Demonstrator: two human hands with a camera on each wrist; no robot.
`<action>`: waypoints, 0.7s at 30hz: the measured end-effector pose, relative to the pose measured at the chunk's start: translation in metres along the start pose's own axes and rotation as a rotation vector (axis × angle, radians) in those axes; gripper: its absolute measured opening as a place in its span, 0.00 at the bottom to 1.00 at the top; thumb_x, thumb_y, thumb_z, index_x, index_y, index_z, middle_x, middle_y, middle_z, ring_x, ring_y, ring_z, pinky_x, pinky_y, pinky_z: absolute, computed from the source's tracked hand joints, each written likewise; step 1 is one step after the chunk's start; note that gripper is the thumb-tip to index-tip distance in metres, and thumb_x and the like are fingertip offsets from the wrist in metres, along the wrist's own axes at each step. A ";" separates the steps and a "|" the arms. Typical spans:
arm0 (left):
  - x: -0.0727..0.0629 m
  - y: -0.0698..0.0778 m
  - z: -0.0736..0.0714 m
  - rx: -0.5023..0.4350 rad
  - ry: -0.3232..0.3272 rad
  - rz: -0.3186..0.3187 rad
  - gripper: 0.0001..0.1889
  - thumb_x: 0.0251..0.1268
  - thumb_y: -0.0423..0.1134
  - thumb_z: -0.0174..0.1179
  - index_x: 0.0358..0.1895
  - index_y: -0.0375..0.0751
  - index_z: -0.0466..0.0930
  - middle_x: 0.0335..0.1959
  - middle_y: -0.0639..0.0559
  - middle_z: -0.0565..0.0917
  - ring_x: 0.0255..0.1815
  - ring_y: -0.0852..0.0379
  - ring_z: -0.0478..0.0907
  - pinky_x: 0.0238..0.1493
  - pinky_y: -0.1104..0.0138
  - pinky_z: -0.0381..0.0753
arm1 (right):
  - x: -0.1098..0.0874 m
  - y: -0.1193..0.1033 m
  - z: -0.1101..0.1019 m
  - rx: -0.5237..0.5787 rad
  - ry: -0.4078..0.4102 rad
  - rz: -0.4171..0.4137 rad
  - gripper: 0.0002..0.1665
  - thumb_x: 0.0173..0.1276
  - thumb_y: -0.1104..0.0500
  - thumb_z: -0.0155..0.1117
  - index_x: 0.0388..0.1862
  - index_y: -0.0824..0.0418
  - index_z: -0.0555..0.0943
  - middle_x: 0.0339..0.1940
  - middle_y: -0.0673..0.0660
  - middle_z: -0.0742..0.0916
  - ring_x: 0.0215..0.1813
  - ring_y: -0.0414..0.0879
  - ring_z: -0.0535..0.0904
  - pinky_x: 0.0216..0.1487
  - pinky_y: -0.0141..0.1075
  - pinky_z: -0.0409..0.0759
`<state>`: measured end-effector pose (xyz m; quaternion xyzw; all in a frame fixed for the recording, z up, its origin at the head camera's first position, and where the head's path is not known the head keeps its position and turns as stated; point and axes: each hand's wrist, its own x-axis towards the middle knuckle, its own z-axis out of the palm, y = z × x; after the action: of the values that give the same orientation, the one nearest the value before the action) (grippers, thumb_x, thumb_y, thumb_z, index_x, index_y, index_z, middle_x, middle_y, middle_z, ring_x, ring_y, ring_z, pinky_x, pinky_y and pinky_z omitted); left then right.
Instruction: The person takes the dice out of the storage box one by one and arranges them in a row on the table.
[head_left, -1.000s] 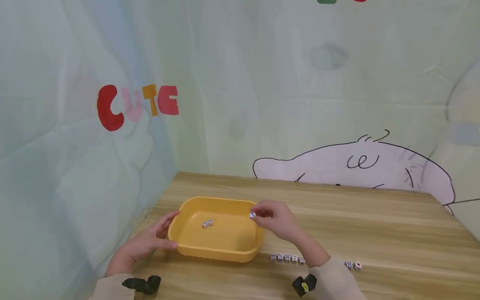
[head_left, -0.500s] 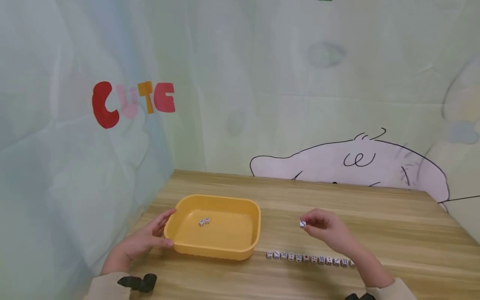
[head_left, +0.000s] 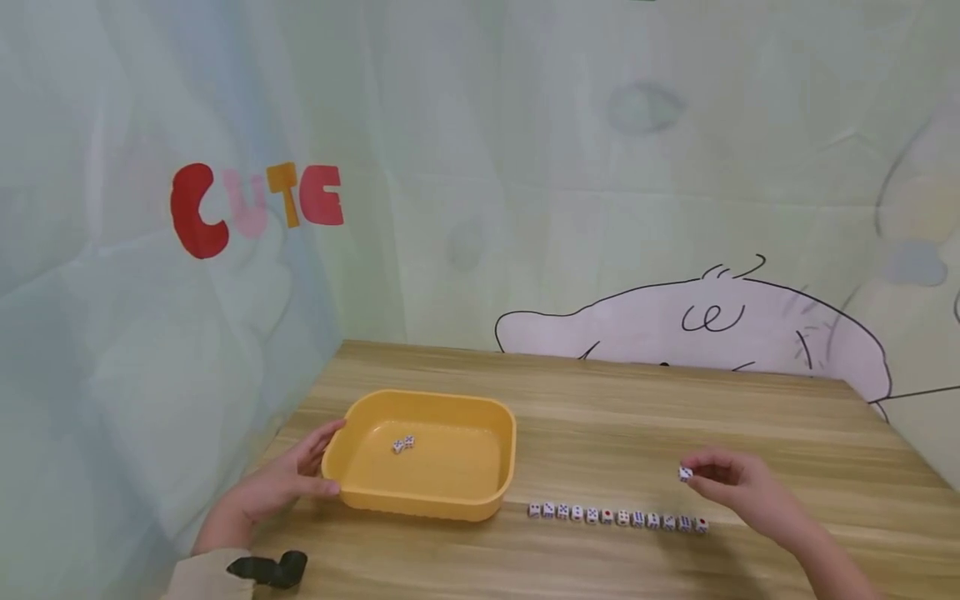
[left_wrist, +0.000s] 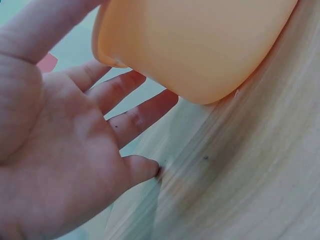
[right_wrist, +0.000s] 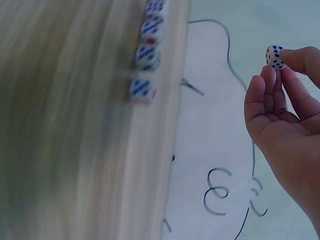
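Note:
My right hand (head_left: 757, 492) pinches a white die (head_left: 686, 473) between thumb and fingertips, above and behind the right end of a row of dice (head_left: 622, 518). In the right wrist view, the held die (right_wrist: 275, 57) shows blue and red dots. My left hand (head_left: 277, 482) touches the left end of a yellow plastic tub (head_left: 427, 506) with spread fingers and thumb. The left wrist view shows those fingers (left_wrist: 145, 117) nearly straight, tips at the tub's outer wall (left_wrist: 195, 50). Two dice (head_left: 403, 443) lie side by side inside the tub.
The wooden table (head_left: 585, 417) carries the tub on the left and the dice row to its right, near the front. A printed cloth backdrop (head_left: 600, 192) rises behind the table and along its left side.
My right hand has moved right, from over the tub's right rim to above the right end of the dice row, carrying the die. The left hand stays at the tub.

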<state>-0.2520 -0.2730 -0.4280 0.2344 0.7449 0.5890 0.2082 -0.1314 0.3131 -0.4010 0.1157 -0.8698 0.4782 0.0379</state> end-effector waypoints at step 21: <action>0.000 0.002 -0.001 0.005 0.005 -0.008 0.49 0.60 0.30 0.64 0.76 0.31 0.37 0.76 0.29 0.42 0.58 0.83 0.64 0.53 0.85 0.61 | -0.029 0.056 -0.017 -0.209 -0.078 0.039 0.11 0.62 0.67 0.66 0.40 0.74 0.82 0.35 0.49 0.87 0.36 0.25 0.75 0.35 0.27 0.77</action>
<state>-0.2523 -0.2732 -0.4263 0.2305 0.7479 0.5867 0.2081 -0.1177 0.3606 -0.4429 0.1128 -0.9179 0.3805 0.0064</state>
